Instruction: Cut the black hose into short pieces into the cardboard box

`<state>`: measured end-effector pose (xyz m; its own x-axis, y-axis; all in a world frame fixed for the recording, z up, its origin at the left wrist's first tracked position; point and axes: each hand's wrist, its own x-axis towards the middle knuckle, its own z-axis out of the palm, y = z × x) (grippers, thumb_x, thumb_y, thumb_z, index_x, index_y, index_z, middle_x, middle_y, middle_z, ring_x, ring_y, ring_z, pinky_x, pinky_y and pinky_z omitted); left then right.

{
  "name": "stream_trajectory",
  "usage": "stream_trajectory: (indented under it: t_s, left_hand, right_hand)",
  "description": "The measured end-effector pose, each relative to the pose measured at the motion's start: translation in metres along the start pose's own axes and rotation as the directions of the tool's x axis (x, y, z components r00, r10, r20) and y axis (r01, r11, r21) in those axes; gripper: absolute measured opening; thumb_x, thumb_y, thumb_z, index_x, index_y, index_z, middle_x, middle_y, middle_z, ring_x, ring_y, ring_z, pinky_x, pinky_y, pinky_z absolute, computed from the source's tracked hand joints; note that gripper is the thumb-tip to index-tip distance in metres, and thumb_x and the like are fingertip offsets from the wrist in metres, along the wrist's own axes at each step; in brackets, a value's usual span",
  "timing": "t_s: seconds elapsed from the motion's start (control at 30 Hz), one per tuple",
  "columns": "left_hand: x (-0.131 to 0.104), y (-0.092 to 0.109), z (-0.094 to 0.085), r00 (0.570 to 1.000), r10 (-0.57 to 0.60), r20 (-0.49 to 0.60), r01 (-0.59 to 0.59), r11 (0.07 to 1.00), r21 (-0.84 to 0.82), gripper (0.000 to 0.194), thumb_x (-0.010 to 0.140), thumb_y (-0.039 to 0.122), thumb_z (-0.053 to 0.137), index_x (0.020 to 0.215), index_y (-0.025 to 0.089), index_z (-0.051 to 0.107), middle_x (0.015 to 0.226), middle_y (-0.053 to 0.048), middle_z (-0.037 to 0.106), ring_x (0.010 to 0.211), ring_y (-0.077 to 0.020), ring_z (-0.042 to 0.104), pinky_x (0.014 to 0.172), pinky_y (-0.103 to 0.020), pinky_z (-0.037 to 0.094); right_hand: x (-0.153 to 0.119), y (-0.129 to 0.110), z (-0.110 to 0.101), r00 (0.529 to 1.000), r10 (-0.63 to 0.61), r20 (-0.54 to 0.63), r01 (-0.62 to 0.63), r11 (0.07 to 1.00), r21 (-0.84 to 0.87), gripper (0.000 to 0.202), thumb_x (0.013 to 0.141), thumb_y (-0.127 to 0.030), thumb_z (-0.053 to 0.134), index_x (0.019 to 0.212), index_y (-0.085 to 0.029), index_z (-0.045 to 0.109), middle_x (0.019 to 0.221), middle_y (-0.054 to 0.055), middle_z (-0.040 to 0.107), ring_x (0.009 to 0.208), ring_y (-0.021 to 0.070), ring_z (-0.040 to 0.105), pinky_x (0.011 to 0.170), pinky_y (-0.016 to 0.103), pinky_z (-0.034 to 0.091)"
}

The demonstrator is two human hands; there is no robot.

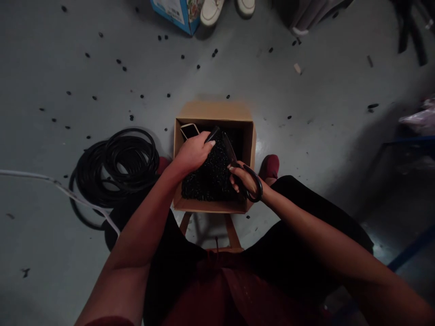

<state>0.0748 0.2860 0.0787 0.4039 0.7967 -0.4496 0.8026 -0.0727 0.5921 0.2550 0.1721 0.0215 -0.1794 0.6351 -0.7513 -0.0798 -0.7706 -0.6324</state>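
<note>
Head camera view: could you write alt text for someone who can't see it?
Seen from above, a person's right hand holds black scissors and the left hand a black ribbed tube over an open cardboard box of black pieces. A coil of black tubing lies on the grey floor to the left, amid scattered bits.

No wording or number is reading clearly. Beyond the open cardboard box [210, 207], toward the top edge of the view, a blue box [186, 27] is carrying a white label [170, 10] on one side. Larger blue lettering is showing at the label's left part, and a small dark printed patch is sitting farther right; both are staying too small and blurred to make out.
</note>
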Motion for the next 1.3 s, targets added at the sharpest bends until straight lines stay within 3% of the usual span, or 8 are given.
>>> stream_trajectory:
  t_s: [0.23,0.33,0.43,0.53,0.8,1.03,1.2,1.3]
  left_hand:
    - [0.000,0.001,-0.002,0.998,-0.024,-0.056,0.009,0.967,-0.255,0.032,0.093,0.026,0.041,0.113,0.016,0.062,0.092,-0.007,0.068,0.080,-0.0156,0.060,0.075,-0.028,0.049]
    - [0.002,-0.002,0.001,0.995,-0.041,-0.092,0.010,0.949,-0.315,0.036,0.092,0.028,0.045,0.121,0.015,0.060,0.093,-0.007,0.068,0.080,-0.0150,0.060,0.074,-0.027,0.050]
    - [0.004,-0.003,0.005,0.994,-0.054,-0.098,0.015,0.931,-0.364,0.038,0.089,0.028,0.049,0.124,0.015,0.059,0.095,-0.007,0.068,0.081,-0.0154,0.061,0.075,-0.028,0.051]
    - [0.005,-0.002,0.007,0.995,-0.064,-0.082,0.028,0.926,-0.377,0.034,0.088,0.027,0.050,0.118,0.015,0.061,0.094,-0.007,0.068,0.081,-0.0155,0.061,0.075,-0.029,0.051]
    - [0.001,0.007,0.009,0.996,-0.083,-0.012,0.076,0.957,-0.282,0.018,0.086,0.030,0.056,0.093,0.016,0.063,0.092,-0.007,0.071,0.082,-0.0166,0.062,0.076,-0.030,0.050]
    - [-0.004,0.018,0.020,0.999,-0.035,0.041,0.045,0.957,-0.287,0.027,0.088,0.037,0.056,0.099,0.015,0.067,0.102,-0.008,0.072,0.094,-0.0211,0.065,0.086,-0.033,0.049]
    - [-0.001,0.015,0.020,0.996,-0.078,-0.042,0.060,0.946,-0.320,0.024,0.087,0.033,0.057,0.098,0.015,0.068,0.099,-0.008,0.072,0.094,-0.0211,0.065,0.086,-0.032,0.049]
    - [0.001,0.013,0.020,0.996,-0.089,-0.020,0.078,0.943,-0.322,0.024,0.087,0.034,0.055,0.093,0.014,0.067,0.092,-0.007,0.071,0.088,-0.0200,0.064,0.081,-0.032,0.049]
  right_hand:
    - [-0.004,-0.012,0.003,0.996,-0.074,0.053,0.075,0.997,-0.017,0.036,0.083,-0.052,0.055,0.101,-0.024,0.043,0.064,-0.007,0.053,0.045,0.0108,0.048,0.042,0.024,0.041]
    - [-0.005,-0.017,-0.001,0.994,-0.106,-0.015,0.100,0.967,-0.233,0.031,0.085,-0.048,0.053,0.102,-0.024,0.045,0.065,-0.005,0.053,0.048,0.0127,0.050,0.046,0.026,0.042]
    - [-0.004,-0.023,-0.009,0.976,-0.201,-0.087,0.117,0.812,-0.571,0.027,0.085,-0.042,0.057,0.103,-0.023,0.050,0.070,0.000,0.058,0.059,0.0180,0.057,0.057,0.030,0.043]
    - [-0.002,-0.028,-0.016,0.953,-0.290,-0.085,0.141,0.675,-0.725,0.030,0.084,-0.039,0.058,0.109,-0.022,0.052,0.085,0.007,0.065,0.079,0.0257,0.063,0.070,0.036,0.045]
    - [0.005,-0.029,-0.014,0.893,-0.420,-0.163,0.206,0.704,-0.680,0.049,0.079,-0.029,0.063,0.126,-0.021,0.052,0.114,0.013,0.064,0.104,0.0295,0.060,0.091,0.046,0.046]
    - [0.003,-0.031,-0.003,0.815,-0.561,-0.148,0.345,0.674,-0.653,0.062,0.082,-0.022,0.058,0.141,-0.020,0.043,0.134,0.015,0.057,0.115,0.0281,0.058,0.103,0.050,0.044]
    - [-0.002,-0.024,0.007,0.809,-0.578,-0.105,0.392,0.664,-0.637,0.069,0.083,-0.021,0.059,0.147,-0.024,0.036,0.140,0.013,0.055,0.120,0.0298,0.059,0.104,0.055,0.046]
    - [-0.005,-0.022,0.009,0.811,-0.581,-0.066,0.418,0.654,-0.630,0.070,0.084,-0.021,0.059,0.149,-0.026,0.034,0.142,0.012,0.054,0.121,0.0298,0.059,0.104,0.056,0.047]
